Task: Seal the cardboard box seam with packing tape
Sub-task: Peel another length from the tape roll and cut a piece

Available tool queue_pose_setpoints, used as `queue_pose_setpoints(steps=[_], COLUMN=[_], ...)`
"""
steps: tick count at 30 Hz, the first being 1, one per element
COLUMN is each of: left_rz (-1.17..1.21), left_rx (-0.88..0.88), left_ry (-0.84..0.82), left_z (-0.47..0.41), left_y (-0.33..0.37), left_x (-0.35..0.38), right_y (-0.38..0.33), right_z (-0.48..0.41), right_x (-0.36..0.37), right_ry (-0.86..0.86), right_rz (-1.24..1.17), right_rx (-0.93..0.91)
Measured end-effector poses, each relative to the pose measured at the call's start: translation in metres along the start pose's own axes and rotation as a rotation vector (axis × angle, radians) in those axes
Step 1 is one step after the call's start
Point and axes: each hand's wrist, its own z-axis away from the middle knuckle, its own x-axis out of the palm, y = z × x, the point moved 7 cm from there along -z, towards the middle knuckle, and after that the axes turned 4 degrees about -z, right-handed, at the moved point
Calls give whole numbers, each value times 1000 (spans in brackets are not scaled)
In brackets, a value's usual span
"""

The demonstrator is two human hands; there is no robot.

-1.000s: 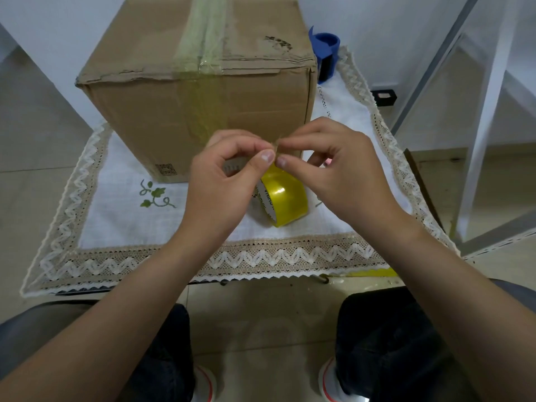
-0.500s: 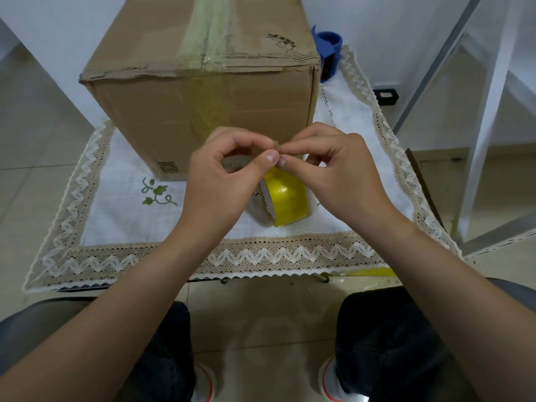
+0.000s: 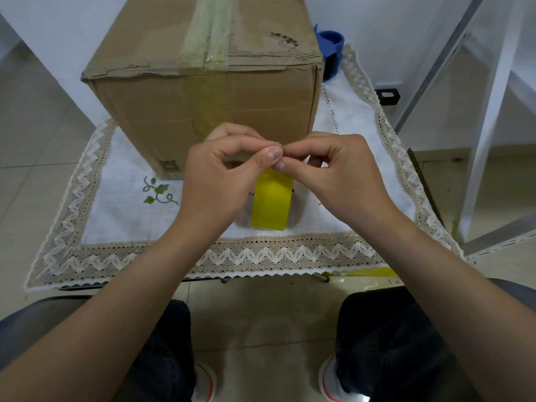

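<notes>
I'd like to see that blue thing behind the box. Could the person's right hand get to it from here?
Probably yes. The blue tape dispenser stands at the cardboard box's back right corner, and the cloth along the box's right side looks free. But the right hand is pinching something with the left hand.

**Count of things in view**

One cardboard box (image 3: 203, 103), one yellow tape roll (image 3: 271, 206), one blue object (image 3: 330, 43) at the far right corner, one lace-edged cloth (image 3: 121, 224). Two hands: left hand (image 3: 220, 181), right hand (image 3: 339, 175). Two shoes.
</notes>
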Motion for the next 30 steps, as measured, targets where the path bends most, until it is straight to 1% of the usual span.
queue_pose_setpoints(steps=[5, 8, 10, 13, 23, 27, 30], left_rz=[104, 215, 169, 64, 110, -50, -116], left_rx=[-107, -190, -213, -212, -151, 21, 91], left_ry=[-67, -54, -46, -98, -109, -22, -2], left_z=[-1, -4, -7, -5, -4, -3, -2], left_y=[-4, -6, -9, -13, -12, -2, 4], left_x=[2, -5, -9, -1, 4, -3, -4], right_y=[0, -1, 0, 0, 0, -1, -2], right_z=[0, -1, -1, -1, -1, 0, 0], right_x=[-2, -3, -2, 0, 0, 2, 3], right_ry=[-4, -5, 0, 1, 20, 15, -10], right_rz=[-5, 41, 43, 38, 47, 57, 78], right_rx=[10, 7, 7, -1, -18, -27, -43])
